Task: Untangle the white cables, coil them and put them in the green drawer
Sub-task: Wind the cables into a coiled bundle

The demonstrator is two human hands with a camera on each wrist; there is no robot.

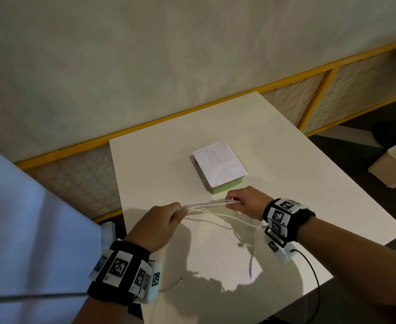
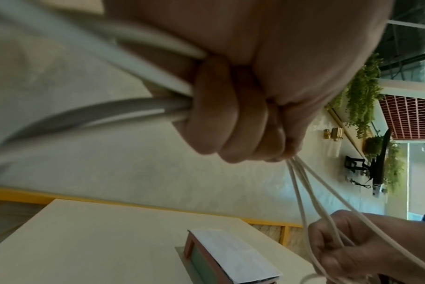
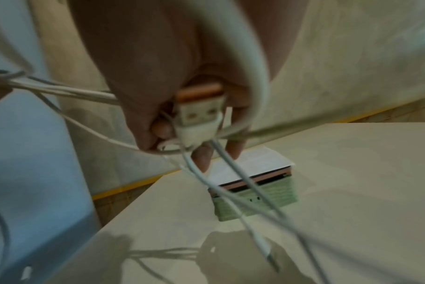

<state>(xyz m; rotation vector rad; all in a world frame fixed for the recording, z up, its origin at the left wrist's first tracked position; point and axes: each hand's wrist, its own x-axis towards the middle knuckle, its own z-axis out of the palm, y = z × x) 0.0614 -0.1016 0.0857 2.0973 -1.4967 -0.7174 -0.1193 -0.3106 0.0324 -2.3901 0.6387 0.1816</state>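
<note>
Both the left hand (image 1: 161, 220) and right hand (image 1: 246, 203) grip the thin white cables (image 1: 206, 204), stretched above the white tabletop (image 1: 159, 160), seemingly mid-untangling, with coiling and stowing left, the small green drawer (image 1: 227, 188), apparently closed, at twelve o'clock.

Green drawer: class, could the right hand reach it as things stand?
Probably not yet. The green drawer sits close beyond the right hand, nothing between, but that hand grips the white cables and the drawer looks closed.

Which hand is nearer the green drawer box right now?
Right. The right hand holds the white cables just in front of the green drawer box; the left hand grips them farther away.
</note>
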